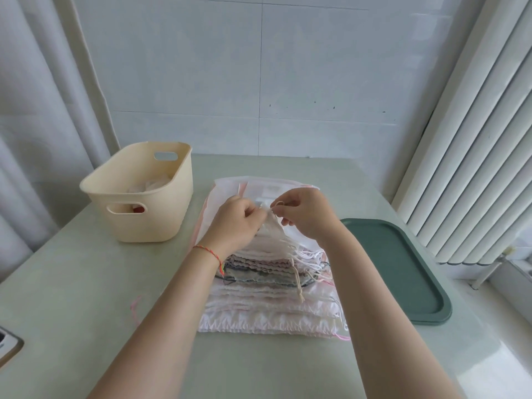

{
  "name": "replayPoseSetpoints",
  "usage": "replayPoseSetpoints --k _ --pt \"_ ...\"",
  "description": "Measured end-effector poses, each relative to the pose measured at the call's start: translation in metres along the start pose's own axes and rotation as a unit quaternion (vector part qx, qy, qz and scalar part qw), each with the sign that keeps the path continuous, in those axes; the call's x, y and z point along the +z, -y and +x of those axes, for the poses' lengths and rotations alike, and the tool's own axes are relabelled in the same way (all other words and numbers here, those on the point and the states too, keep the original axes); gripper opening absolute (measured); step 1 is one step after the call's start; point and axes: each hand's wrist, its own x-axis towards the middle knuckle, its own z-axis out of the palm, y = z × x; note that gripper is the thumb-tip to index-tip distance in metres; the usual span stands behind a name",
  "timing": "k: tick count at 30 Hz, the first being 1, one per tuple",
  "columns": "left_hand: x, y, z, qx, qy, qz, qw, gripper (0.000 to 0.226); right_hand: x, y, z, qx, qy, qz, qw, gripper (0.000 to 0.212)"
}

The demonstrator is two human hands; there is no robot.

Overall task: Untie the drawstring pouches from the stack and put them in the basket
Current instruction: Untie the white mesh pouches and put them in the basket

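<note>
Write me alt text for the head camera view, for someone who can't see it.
Seen from above, a person's left hand and right hand pinch the drawstring of the top pouch on a stack of pouches on a pale green table. A cream basket holding some fabric stands to the left, and a dark green tray lies to the right.

A pale green table [86, 283] carries four things — a cream basket [149, 223] at far left, a stack of pouches [270, 309] in the middle and a dark green tray [403, 272] at right. A pink string [135, 308] lies near left.
</note>
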Motion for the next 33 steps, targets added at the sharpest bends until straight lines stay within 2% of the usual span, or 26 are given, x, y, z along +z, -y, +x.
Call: replayPoseSetpoints --k 3,6,10,14,16,18,19,20,21,22,23,25,27,29,31,33 --pt "-0.003 -0.001 0.000 0.012 0.018 0.053 0.998 0.036 0.000 -0.004 0.004 -0.004 -0.034 -0.006 0.999 0.008" --pt "-0.011 -0.002 0.002 0.024 0.024 0.105 0.994 0.027 0.001 -0.003 0.006 0.007 -0.066 0.003 0.998 0.008" --pt "-0.018 -0.018 0.000 0.075 0.103 0.191 0.973 0.022 0.005 -0.001 0.003 0.011 -0.119 -0.041 0.992 0.024" --pt "-0.026 -0.027 0.001 0.089 0.144 0.239 0.956 0.024 0.003 0.006 -0.005 -0.013 -0.081 -0.059 0.995 0.024" --pt "-0.033 -0.023 0.002 0.083 0.098 0.200 0.971 0.019 -0.006 0.012 -0.011 -0.013 -0.023 0.004 1.000 0.016" --pt "-0.038 -0.022 0.003 0.071 0.042 0.119 0.989 0.005 -0.014 0.015 -0.017 0.001 0.025 0.078 0.997 0.012" --pt "-0.039 -0.022 0.004 0.063 0.051 0.104 0.991 0.020 -0.018 0.016 -0.021 0.006 0.043 0.102 0.994 0.011" --pt "-0.039 -0.020 0.005 0.056 0.090 0.101 0.989 0.036 -0.020 0.016 -0.023 0.011 0.058 0.126 0.990 0.010" --pt "-0.037 -0.016 0.006 0.043 0.135 0.106 0.984 0.044 -0.022 0.016 -0.025 0.013 0.066 0.149 0.987 0.009" --pt "-0.036 -0.013 0.006 0.038 0.165 0.111 0.979 0.039 -0.023 0.016 -0.028 0.015 0.068 0.167 0.984 0.008" --pt "-0.034 -0.010 0.006 0.031 0.181 0.109 0.977 0.027 -0.025 0.015 -0.030 0.016 0.058 0.173 0.983 0.008" --pt "-0.029 -0.006 0.007 0.023 0.155 0.070 0.985 0.010 -0.031 0.009 -0.031 0.020 0.017 0.167 0.986 0.007" --pt "-0.026 -0.006 0.007 -0.013 0.118 -0.004 0.993 0.027 -0.040 0.003 -0.034 0.029 0.012 0.162 0.986 0.028" --pt "-0.024 -0.010 0.007 -0.033 0.083 -0.067 0.994 0.042 -0.047 0.001 -0.037 0.045 0.044 0.144 0.988 0.046" --pt "-0.018 -0.018 0.006 -0.042 0.057 -0.084 0.994 0.033 -0.051 -0.002 -0.037 0.054 0.066 0.106 0.991 0.046" --pt "-0.012 -0.019 0.009 -0.053 0.040 -0.074 0.995 0.034 -0.048 -0.006 -0.034 0.082 0.048 0.067 0.993 0.040"
